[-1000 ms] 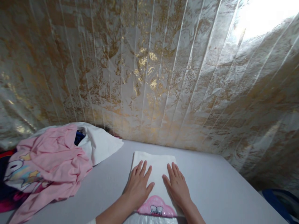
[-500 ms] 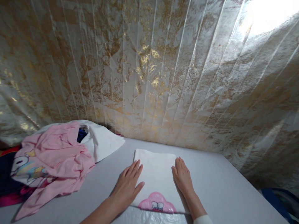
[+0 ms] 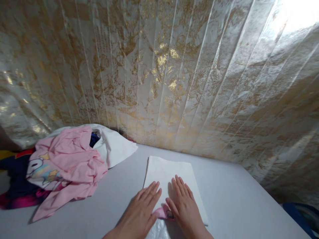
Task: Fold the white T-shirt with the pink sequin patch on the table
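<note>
A white folded garment [image 3: 169,169] lies flat on the pale table, its folded shape roughly rectangular. Part of a pink printed patch [image 3: 163,211] shows at its near edge, mostly covered by my hands. My left hand [image 3: 143,207] rests palm down over the garment's near left corner, fingers stretched out. Palm down too, my right hand [image 3: 183,202] is over the near middle and right of the garment, its fingers straight and the thumb apart. Neither hand grasps the cloth. Below the patch, a shiny clear strip [image 3: 159,229] shows between my wrists.
On the left is a heap with a pink printed shirt [image 3: 72,159], a white cloth [image 3: 119,149] and a dark navy garment [image 3: 17,176]. A silver and gold wall covering [image 3: 154,83] rises behind the table [image 3: 229,199]. A blue item [image 3: 299,215] sits beyond the right edge.
My right hand has moved left from the garment's right edge onto its near middle, covering much of the pink patch. My left hand has come nearer to me. The view has shifted slightly left.
</note>
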`<act>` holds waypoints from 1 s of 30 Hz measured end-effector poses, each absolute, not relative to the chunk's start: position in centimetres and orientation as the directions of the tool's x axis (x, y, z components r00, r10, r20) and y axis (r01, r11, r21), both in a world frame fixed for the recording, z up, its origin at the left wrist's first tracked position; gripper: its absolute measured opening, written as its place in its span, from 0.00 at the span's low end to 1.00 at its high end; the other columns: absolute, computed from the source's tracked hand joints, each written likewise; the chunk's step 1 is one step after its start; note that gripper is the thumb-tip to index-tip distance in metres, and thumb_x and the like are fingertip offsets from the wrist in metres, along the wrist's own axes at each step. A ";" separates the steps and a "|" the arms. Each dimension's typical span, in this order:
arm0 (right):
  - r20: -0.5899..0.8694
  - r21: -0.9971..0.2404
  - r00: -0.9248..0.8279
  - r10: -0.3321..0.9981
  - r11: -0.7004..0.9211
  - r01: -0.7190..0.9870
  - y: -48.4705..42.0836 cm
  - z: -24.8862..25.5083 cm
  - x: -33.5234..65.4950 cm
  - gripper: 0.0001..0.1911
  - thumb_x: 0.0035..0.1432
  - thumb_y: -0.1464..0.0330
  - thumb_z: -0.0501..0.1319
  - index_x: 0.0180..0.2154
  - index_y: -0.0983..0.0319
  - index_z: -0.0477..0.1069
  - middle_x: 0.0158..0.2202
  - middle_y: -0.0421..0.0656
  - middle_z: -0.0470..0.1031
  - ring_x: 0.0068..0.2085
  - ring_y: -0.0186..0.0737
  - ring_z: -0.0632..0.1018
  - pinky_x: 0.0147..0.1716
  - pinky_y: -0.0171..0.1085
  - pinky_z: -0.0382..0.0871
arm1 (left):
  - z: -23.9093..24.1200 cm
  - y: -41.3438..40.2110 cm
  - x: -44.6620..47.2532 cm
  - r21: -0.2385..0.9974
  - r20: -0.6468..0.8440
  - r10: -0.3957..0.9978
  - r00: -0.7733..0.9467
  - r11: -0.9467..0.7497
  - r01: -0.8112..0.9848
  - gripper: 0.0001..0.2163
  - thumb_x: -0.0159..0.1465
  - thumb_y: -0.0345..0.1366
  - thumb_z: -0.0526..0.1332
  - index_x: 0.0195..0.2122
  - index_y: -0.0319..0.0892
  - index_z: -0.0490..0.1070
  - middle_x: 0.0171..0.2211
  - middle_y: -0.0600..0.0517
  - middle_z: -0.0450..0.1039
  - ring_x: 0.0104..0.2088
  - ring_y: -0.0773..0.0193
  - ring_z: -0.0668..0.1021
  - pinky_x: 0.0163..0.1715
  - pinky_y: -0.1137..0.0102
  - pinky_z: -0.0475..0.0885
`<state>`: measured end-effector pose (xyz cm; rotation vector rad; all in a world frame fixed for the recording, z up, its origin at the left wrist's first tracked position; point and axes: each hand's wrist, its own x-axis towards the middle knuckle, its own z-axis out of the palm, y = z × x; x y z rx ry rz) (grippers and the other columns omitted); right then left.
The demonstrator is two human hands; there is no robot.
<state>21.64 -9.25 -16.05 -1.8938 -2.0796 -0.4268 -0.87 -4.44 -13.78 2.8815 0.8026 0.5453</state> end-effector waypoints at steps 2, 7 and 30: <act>0.430 0.014 -0.052 0.901 0.051 0.999 -10.0 -17.0 23.9 0.30 0.65 0.56 0.52 0.62 0.68 0.61 0.65 0.55 0.59 0.64 0.54 0.63 0.58 0.52 0.63 | -13.8 -5.0 -0.7 0.234 0.231 0.516 0.825 -0.852 0.467 0.29 0.69 0.36 0.55 0.69 0.47 0.44 0.69 0.49 0.45 0.67 0.54 0.54 0.62 0.57 0.57; 0.494 -0.115 0.004 0.869 0.061 0.991 -12.0 -16.8 27.6 0.26 0.66 0.61 0.52 0.62 0.65 0.60 0.63 0.56 0.62 0.63 0.54 0.65 0.56 0.52 0.66 | -13.6 -4.8 -1.0 0.302 0.129 0.543 0.830 -0.818 0.489 0.32 0.66 0.32 0.57 0.69 0.48 0.45 0.69 0.48 0.43 0.67 0.54 0.52 0.63 0.55 0.55; 0.264 -0.584 -0.142 0.954 0.275 0.764 -11.4 -11.1 20.7 0.07 0.60 0.74 0.61 0.38 0.57 0.70 0.43 0.41 0.70 0.45 0.42 0.69 0.45 0.42 0.64 | -10.4 -2.6 0.8 0.527 0.283 0.449 0.848 -0.811 0.254 0.04 0.66 0.30 0.62 0.37 0.44 0.66 0.46 0.52 0.68 0.46 0.60 0.70 0.47 0.66 0.63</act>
